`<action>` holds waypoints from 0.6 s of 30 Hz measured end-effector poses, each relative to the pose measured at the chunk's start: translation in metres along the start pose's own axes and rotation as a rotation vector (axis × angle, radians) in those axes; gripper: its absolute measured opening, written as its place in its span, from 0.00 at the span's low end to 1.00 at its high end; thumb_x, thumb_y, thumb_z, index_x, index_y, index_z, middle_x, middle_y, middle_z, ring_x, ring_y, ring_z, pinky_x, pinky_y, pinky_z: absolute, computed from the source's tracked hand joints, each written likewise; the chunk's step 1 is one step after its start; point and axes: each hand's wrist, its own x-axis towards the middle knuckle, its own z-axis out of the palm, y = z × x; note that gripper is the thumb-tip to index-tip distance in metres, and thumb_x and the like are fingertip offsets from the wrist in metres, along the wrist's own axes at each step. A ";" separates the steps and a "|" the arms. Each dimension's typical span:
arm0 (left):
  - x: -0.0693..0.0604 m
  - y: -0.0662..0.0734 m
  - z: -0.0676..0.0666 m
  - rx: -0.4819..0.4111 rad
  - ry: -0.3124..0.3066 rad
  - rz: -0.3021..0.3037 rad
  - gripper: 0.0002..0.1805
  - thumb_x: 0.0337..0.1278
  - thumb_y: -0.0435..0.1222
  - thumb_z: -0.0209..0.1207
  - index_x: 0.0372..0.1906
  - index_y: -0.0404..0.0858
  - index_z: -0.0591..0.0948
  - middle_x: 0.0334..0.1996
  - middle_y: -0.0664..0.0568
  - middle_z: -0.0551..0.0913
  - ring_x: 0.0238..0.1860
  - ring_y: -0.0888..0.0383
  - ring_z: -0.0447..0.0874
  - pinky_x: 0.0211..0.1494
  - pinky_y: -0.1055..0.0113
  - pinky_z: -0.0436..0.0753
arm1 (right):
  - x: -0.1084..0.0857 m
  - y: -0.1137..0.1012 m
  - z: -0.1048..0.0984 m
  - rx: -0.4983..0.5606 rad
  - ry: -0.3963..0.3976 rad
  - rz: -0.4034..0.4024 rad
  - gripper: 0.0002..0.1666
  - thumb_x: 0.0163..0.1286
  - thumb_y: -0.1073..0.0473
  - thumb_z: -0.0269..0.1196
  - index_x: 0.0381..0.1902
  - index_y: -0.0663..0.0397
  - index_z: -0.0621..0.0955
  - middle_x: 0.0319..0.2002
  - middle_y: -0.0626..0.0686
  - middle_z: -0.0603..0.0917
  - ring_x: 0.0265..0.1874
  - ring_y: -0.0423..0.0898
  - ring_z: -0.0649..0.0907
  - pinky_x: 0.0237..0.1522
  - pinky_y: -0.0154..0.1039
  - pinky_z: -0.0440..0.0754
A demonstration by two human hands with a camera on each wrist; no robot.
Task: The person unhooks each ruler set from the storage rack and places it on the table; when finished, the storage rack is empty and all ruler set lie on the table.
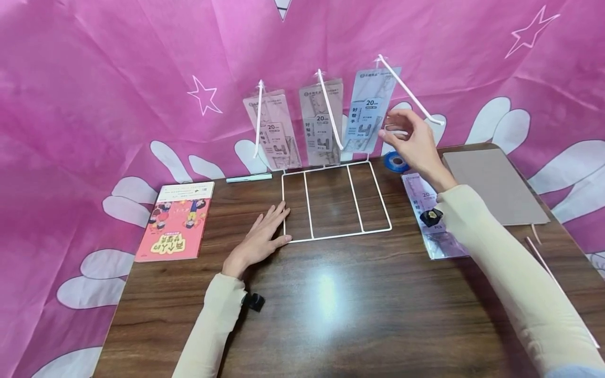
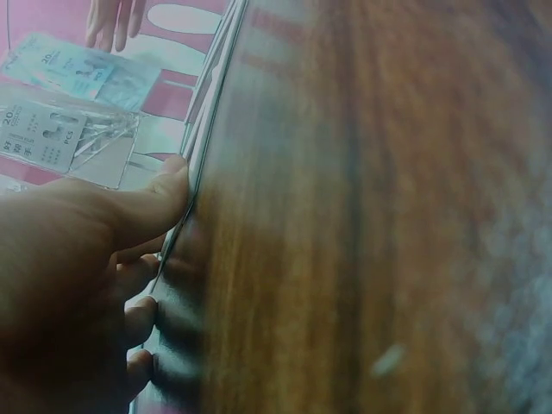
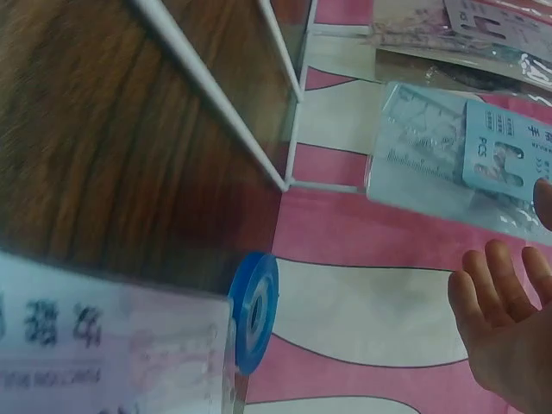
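A white wire rack has its base flat on the table and three prongs rising at the back. From the right prong hangs a blue ruler-set packet. My right hand is beside that packet's right edge, thumb close to it and fingers loosely bent; whether it touches cannot be told. In the right wrist view the fingers are apart from the packet. A grey packet hangs in the middle, a pinkish one on the left. My left hand rests on the base's left side, fingers extended.
On the table's left lies a red book, with a pale green slim case behind. A blue tape roll, a purple ruler packet, a grey notebook and a thin pink stick lie right. Pink cloth hangs behind.
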 end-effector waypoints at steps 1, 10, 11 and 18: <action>0.000 0.000 0.000 -0.002 -0.002 0.000 0.42 0.76 0.46 0.59 0.84 0.35 0.56 0.85 0.44 0.45 0.85 0.42 0.38 0.83 0.40 0.38 | 0.003 0.002 0.001 0.018 0.006 0.004 0.28 0.68 0.64 0.72 0.65 0.63 0.78 0.56 0.64 0.86 0.51 0.41 0.86 0.54 0.31 0.84; 0.001 0.000 0.000 0.003 -0.013 -0.003 0.42 0.76 0.46 0.59 0.84 0.35 0.55 0.86 0.45 0.44 0.85 0.42 0.38 0.83 0.40 0.38 | 0.015 0.002 0.008 0.177 0.022 0.023 0.24 0.69 0.68 0.71 0.62 0.59 0.81 0.54 0.55 0.89 0.47 0.39 0.88 0.53 0.30 0.85; 0.001 0.001 -0.001 0.002 -0.012 -0.001 0.42 0.76 0.45 0.59 0.84 0.35 0.55 0.86 0.45 0.44 0.85 0.42 0.38 0.83 0.40 0.38 | 0.015 0.002 0.008 0.192 0.017 0.024 0.24 0.69 0.69 0.70 0.63 0.58 0.81 0.56 0.55 0.89 0.47 0.39 0.88 0.53 0.30 0.85; 0.001 0.001 -0.001 0.002 -0.011 -0.001 0.42 0.76 0.45 0.60 0.84 0.34 0.55 0.85 0.44 0.45 0.85 0.42 0.38 0.83 0.40 0.38 | 0.009 0.002 0.009 0.301 -0.029 -0.010 0.25 0.70 0.72 0.68 0.64 0.58 0.81 0.55 0.56 0.89 0.46 0.40 0.90 0.49 0.31 0.87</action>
